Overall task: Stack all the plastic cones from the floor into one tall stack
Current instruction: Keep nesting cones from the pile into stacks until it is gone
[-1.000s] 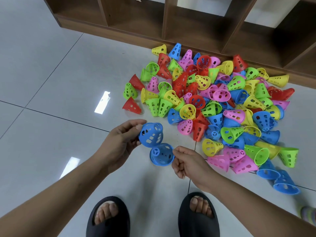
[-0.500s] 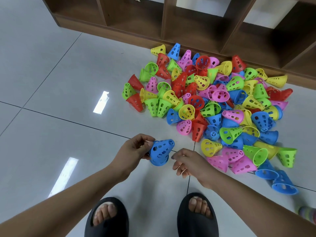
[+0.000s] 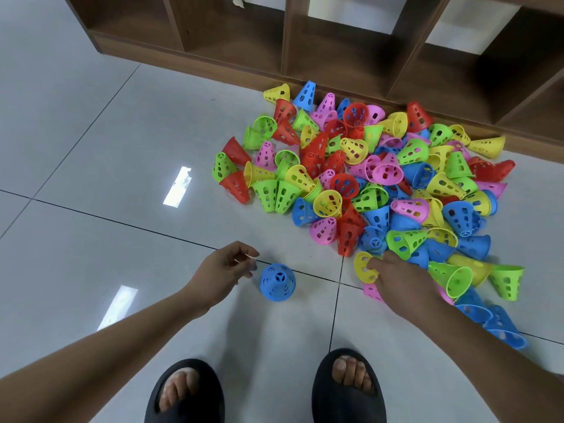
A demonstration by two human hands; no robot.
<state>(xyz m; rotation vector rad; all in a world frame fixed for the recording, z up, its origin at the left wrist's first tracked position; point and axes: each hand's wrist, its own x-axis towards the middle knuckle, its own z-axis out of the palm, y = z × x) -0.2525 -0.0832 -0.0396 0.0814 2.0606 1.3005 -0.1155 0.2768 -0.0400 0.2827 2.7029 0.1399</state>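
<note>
1. Head view: blue cone [image 3: 277, 282] upright on floor [image 3: 91, 123], just beside left hand [image 3: 224, 268]; fingers loosely curled, holding nothing.
2. Right hand [image 3: 396, 279] touches yellow cone [image 3: 362, 268] at cone pile [image 3: 354, 151] edge; cannot tell if grasped.

No readable text, labels, brands or numbers anywhere.

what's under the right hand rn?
A pink cone pokes out beneath the right hand, whose fingertips reach a yellow cone. The hand covers most of the pink cone, and hides any grip on the yellow one.
</note>
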